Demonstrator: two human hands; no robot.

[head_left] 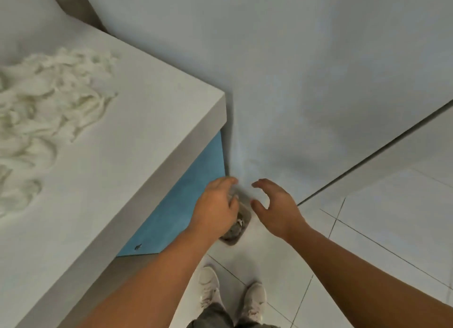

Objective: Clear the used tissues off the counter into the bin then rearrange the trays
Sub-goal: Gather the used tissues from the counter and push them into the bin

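A heap of crumpled white tissues (41,102) lies on the grey counter (137,141) at the left. Down on the floor, in the corner between the counter's blue side and the wall, stands a small bin (239,229) with dark and pale waste inside. My left hand (215,207) hovers over the bin, its fingers bent downward; whether it holds anything is hidden. My right hand (274,205) hangs beside the bin's right rim, fingers spread and relaxed, holding nothing. No trays are in view.
A pale wall (294,70) rises behind the bin. White floor tiles (392,217) spread to the right. My two white shoes (232,293) stand at the bottom. The counter's corner (221,99) juts out above the bin.
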